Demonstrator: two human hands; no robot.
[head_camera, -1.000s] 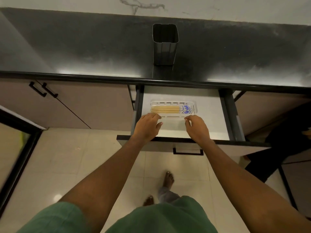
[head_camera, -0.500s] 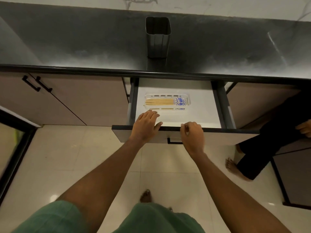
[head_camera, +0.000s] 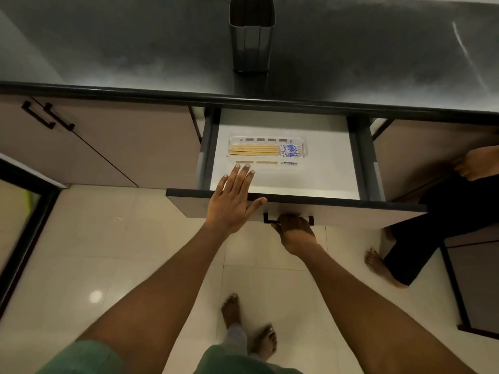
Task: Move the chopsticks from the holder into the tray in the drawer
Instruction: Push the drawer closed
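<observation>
Several wooden chopsticks [head_camera: 259, 151] with blue-patterned ends lie side by side in a clear plastic tray [head_camera: 305, 147] inside the open white drawer [head_camera: 318, 168]. The dark grey holder [head_camera: 252, 44] stands upright on the black countertop, and I see nothing sticking out of it. My left hand [head_camera: 233, 201] lies flat with straight fingers over the drawer's front edge, fingertips just short of the tray. My right hand [head_camera: 295, 229] curls its fingers round the black drawer handle [head_camera: 288, 218] on the drawer front.
The black countertop [head_camera: 378, 63] runs across the top. Closed cabinet doors with black handles [head_camera: 48, 118] are at the left. Another person's legs and hand [head_camera: 421, 211] are close at the right of the drawer. My bare feet [head_camera: 248, 327] stand on the pale tiled floor.
My right hand has left the drawer's inside, dropped over the front edge and taken hold of the handle. My left hand has drawn back from the tray onto the drawer's front edge.
</observation>
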